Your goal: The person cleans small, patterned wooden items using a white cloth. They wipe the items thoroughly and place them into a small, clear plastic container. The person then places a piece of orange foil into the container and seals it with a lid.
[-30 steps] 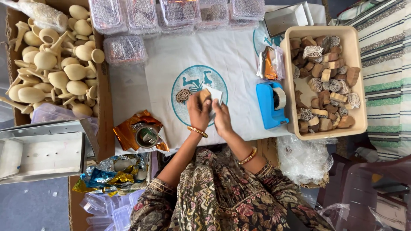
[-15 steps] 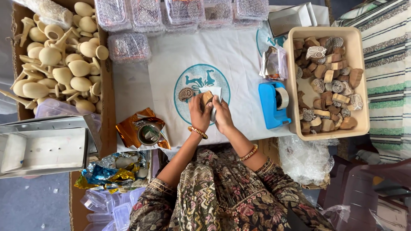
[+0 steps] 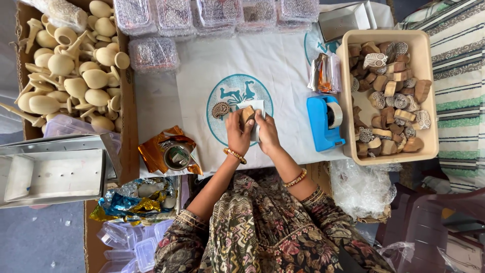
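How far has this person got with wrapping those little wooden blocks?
Hard to count finished ones. Clear lidded boxes along the top of the white cloth already look filled. In hand: the left hand and right hand hold one wooden block against a white wrapper. Left: one carved block lies on the cloth, and the beige tray holds many more.

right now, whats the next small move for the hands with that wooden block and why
Probably fold the white wrap over the wooden block: both the left hand and right hand pinch it above the cloth, with the block's top bare and the blue tape dispenser beside them.
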